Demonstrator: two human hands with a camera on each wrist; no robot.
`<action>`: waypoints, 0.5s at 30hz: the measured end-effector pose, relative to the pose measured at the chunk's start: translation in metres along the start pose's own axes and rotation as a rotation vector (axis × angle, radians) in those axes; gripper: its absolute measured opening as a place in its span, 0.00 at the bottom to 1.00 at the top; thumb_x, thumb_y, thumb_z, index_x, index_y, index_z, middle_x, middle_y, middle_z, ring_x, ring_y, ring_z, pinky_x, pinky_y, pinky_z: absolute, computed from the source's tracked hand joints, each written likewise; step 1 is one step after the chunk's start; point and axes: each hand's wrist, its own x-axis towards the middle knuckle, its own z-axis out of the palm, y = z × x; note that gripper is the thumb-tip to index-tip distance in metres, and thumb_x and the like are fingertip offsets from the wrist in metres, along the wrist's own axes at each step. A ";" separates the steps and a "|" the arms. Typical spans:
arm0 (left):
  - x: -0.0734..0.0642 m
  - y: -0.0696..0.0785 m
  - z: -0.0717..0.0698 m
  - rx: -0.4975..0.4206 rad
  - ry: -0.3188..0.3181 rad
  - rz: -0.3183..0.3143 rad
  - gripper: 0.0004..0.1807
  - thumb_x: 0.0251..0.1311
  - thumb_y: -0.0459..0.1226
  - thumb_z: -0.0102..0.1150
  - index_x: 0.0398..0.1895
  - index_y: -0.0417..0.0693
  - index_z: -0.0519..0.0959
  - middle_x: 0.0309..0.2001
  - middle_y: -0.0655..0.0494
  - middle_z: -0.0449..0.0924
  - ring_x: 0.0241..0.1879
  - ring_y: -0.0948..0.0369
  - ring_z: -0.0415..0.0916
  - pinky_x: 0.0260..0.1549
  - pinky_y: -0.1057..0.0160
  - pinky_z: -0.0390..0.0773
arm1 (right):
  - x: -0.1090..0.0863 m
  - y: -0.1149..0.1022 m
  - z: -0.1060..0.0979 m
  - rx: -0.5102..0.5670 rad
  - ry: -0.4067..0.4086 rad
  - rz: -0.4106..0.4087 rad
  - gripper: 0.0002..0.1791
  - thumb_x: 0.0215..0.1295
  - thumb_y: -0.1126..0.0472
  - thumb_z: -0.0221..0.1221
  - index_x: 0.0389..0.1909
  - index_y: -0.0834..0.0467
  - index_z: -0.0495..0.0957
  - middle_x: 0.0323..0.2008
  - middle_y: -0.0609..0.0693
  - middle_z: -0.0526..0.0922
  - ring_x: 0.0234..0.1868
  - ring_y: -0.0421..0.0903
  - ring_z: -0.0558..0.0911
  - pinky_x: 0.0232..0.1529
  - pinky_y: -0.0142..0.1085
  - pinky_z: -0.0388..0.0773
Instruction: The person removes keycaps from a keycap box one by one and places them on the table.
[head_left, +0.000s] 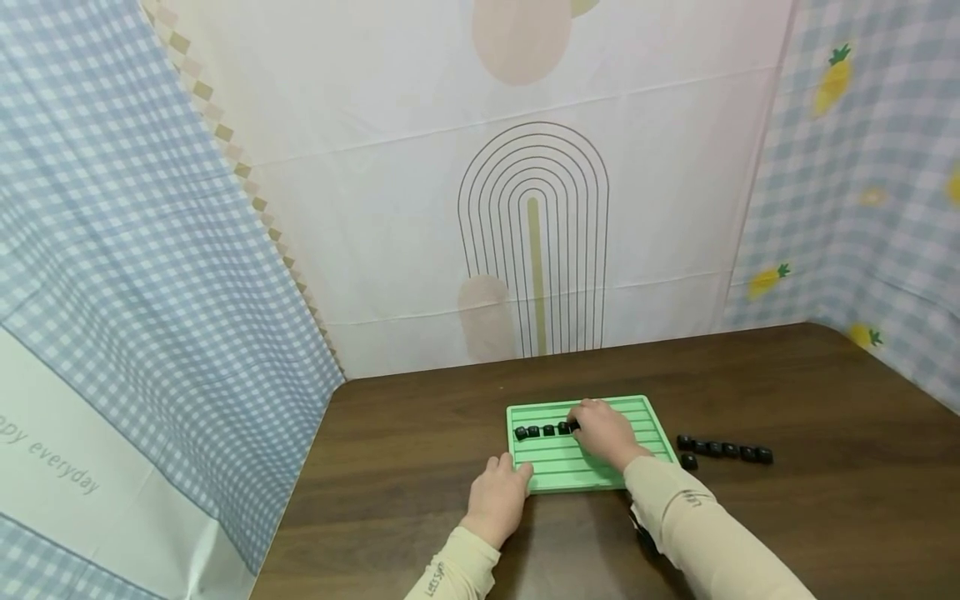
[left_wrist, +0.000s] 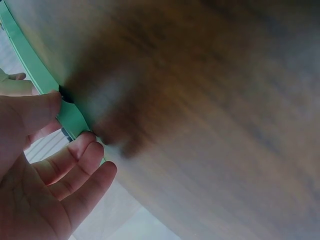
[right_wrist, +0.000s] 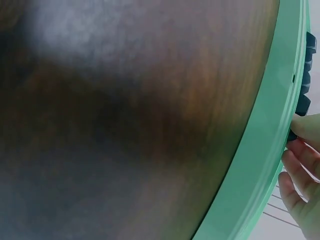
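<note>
A light green tray point(head_left: 558, 481) with raised parallel ridges lies on the table. Several small black blocks that look like keycaps point(head_left: 534, 432) stand in a row along one of its upper ridges, at the left. My right hand point(head_left: 606, 435) reaches over the tray and pinches a black keycap point(right_wrist: 292, 135) between thumb and fingers at the right end of that row. At the tray's front left corner, my left hand point(head_left: 498, 497) grips the edge, its thumb on the front side point(left_wrist: 73, 121) and the other fingers round the corner.
To the right of the tray, more black keycaps point(head_left: 730, 450) lie in a line on the brown wooden table point(head_left: 832, 500), with a single keycap point(head_left: 688, 461) beside the tray's edge. Patterned cloths point(head_left: 390, 250) hang behind and on both sides.
</note>
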 end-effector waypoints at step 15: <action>0.001 0.000 0.001 0.001 -0.002 0.005 0.07 0.55 0.43 0.60 0.33 0.54 0.73 0.32 0.52 0.71 0.31 0.58 0.69 0.17 0.65 0.72 | -0.036 0.045 -0.051 0.024 0.093 -0.036 0.12 0.56 0.63 0.62 0.42 0.56 0.80 0.40 0.54 0.78 0.41 0.53 0.76 0.30 0.42 0.75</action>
